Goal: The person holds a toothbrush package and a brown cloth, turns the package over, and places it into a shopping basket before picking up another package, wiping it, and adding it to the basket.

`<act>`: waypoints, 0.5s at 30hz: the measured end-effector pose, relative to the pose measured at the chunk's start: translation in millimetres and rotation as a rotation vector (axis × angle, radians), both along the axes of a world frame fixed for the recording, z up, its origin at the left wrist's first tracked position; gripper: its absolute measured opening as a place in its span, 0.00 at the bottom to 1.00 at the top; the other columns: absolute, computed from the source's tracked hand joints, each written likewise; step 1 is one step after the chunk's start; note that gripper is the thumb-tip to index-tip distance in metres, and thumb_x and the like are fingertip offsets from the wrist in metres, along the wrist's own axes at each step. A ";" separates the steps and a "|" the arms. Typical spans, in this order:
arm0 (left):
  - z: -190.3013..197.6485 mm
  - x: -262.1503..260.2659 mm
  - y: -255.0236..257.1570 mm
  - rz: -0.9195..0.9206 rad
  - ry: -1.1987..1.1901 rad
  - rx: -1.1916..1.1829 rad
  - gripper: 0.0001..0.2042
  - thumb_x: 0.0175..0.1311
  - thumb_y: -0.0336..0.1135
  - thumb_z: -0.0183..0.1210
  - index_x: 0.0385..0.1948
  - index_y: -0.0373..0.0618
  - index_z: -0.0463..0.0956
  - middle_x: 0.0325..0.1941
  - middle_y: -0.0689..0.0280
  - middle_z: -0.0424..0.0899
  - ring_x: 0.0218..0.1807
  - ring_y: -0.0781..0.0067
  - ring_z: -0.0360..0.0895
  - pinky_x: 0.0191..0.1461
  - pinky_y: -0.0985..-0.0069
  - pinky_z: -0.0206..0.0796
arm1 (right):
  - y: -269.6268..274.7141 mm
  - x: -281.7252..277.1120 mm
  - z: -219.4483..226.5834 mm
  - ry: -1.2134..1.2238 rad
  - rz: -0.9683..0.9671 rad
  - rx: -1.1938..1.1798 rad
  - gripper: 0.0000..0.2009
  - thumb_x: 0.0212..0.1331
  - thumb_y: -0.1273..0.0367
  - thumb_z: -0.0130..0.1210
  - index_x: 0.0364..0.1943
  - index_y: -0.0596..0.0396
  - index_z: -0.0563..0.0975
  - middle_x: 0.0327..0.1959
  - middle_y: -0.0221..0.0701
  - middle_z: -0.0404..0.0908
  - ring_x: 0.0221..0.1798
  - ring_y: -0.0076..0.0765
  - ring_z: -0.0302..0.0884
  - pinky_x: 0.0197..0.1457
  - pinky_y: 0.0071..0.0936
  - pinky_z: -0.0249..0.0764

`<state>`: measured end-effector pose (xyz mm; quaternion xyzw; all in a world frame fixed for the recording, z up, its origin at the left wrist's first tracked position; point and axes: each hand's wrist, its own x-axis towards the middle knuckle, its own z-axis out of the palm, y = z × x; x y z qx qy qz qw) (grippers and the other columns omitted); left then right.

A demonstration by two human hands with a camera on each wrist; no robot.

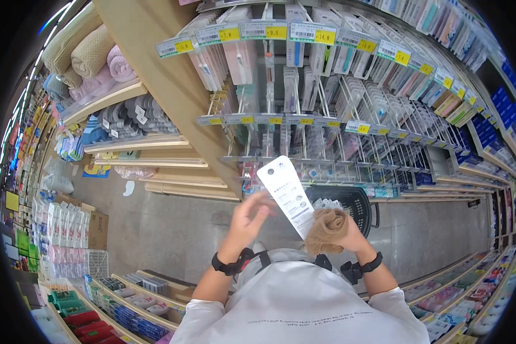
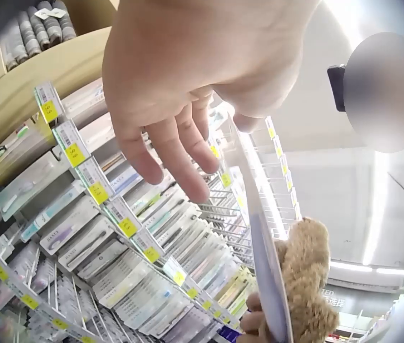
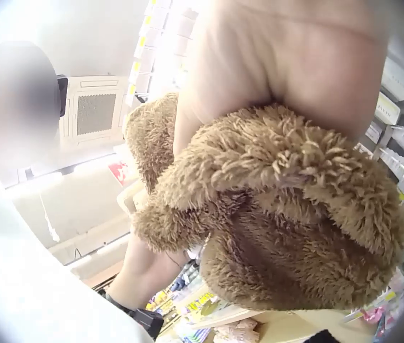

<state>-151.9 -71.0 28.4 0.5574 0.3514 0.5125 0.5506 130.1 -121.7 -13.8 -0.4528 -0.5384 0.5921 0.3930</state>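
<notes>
In the head view my right hand [image 1: 354,236] holds a bundled brown fluffy cloth [image 1: 325,229] and a long white package [image 1: 286,198] with printed text and a hole near its top. The left wrist view shows the package [image 2: 263,243] edge-on, with right-hand fingers [image 2: 253,321] round its lower end beside the brown cloth [image 2: 308,286]. My left hand [image 1: 247,221] is raised left of the package, holding nothing, its fingers loosely bent [image 2: 188,153]. Brown pile [image 3: 288,214] fills much of the right wrist view, below my right palm [image 3: 281,64].
Hooks of packaged goods [image 1: 327,57] with price labels stand ahead. Rolled towels [image 1: 92,49] and slippers [image 1: 132,117] lie on wooden shelves at the left. A dark basket [image 1: 361,209] is beyond my right hand. More shelves [image 1: 149,304] stand behind, near my body.
</notes>
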 end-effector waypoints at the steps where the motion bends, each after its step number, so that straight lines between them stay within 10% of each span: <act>1: -4.1 0.5 -0.3 -0.099 0.166 0.000 0.15 0.66 0.35 0.51 0.48 0.35 0.73 0.45 0.58 0.80 0.44 0.70 0.79 0.50 0.73 0.67 | 1.7 -2.7 -0.3 0.068 0.009 -0.011 0.31 0.37 0.72 0.71 0.51 0.56 0.70 0.49 0.29 0.75 0.51 0.26 0.72 0.57 0.28 0.68; 15: -24.2 32.6 -11.2 -0.337 -0.238 -0.173 0.12 0.63 0.29 0.56 0.45 0.39 0.69 0.52 0.64 0.74 0.56 0.74 0.69 0.62 0.71 0.58 | 6.7 -25.7 -3.8 0.285 0.066 -0.243 0.36 0.45 0.77 0.64 0.61 0.57 0.60 0.56 0.32 0.70 0.58 0.31 0.68 0.62 0.32 0.64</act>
